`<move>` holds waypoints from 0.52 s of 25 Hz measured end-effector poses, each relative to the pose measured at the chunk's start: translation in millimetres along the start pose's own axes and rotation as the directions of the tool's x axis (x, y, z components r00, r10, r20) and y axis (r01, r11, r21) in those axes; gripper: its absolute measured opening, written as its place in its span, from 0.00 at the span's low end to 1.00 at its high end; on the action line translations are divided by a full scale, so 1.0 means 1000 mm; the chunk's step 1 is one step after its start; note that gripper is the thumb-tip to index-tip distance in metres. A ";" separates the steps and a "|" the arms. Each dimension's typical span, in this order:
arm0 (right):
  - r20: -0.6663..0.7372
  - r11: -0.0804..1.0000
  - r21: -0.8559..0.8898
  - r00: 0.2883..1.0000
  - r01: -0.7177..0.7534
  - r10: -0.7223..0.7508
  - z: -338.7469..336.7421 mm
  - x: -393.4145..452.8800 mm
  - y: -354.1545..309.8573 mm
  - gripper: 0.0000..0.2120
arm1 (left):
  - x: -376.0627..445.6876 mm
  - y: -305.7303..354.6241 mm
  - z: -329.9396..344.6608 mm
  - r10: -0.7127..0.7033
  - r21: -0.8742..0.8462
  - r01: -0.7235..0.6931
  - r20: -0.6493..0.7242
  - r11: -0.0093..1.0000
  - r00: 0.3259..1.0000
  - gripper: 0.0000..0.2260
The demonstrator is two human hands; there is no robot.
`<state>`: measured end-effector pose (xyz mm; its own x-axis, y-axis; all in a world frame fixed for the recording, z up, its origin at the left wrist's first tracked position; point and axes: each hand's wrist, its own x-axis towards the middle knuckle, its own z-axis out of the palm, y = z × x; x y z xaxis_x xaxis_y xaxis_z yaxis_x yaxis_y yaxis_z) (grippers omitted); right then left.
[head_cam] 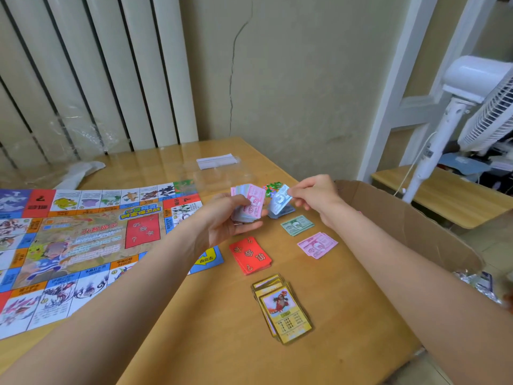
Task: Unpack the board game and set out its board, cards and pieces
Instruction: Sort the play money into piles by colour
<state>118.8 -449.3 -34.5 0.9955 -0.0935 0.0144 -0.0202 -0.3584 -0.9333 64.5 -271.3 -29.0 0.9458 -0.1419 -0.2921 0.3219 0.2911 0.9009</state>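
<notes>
A blue note [280,202] is pinched by the right hand [315,194] directly above the blue pile [281,212], centre frame; the mixed stack [248,205] is gripped by the left hand [230,218].

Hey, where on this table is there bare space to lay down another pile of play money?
Bare wood lies right of the pink notes toward the cardboard box, between the red cards and yellow cards, and in front of the yellow cards. It is crowded around the left hand, right hand, blue notes and green notes.
</notes>
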 end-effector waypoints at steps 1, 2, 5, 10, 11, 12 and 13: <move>-0.011 0.999 -0.015 1.000 -0.029 0.028 0.003 0.006 0.003 0.09 | 0.002 0.001 -0.004 0.014 0.002 -0.014 -0.020 1.000 1.000 0.16; -0.025 0.998 -0.041 0.998 -0.053 0.052 0.007 0.012 0.006 0.10 | 0.005 0.002 -0.007 0.024 -0.009 -0.025 -0.039 1.000 0.999 0.16; -0.101 0.958 -0.266 0.992 -0.106 0.082 0.020 0.023 0.013 0.04 | 0.010 0.000 -0.011 0.025 -0.028 -0.026 -0.060 0.999 0.998 0.16; -0.076 0.743 -0.668 0.997 -0.029 -0.030 0.025 0.014 0.015 0.11 | 0.011 -0.007 -0.009 0.009 -0.013 -0.009 -0.038 1.000 0.999 0.14; -0.082 0.750 -0.661 0.993 0.006 -0.079 0.023 0.013 0.013 0.11 | 0.011 -0.008 -0.008 0.010 -0.011 -0.010 -0.040 1.000 0.999 0.14; -0.087 0.802 -0.595 0.987 0.056 -0.134 0.021 0.011 0.009 0.11 | 0.010 -0.008 -0.007 0.010 -0.011 -0.011 -0.042 1.000 0.999 0.13; -0.067 0.881 -0.460 0.985 0.112 -0.160 0.020 0.009 0.004 0.10 | 0.010 -0.008 -0.006 0.011 -0.009 -0.011 -0.043 1.000 0.999 0.12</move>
<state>129.7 -433.4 -45.4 0.9775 -0.0966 0.1876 0.0513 -0.7535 -0.6555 71.1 -269.8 -41.3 0.9501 -0.0984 -0.2959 0.3118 0.3015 0.9010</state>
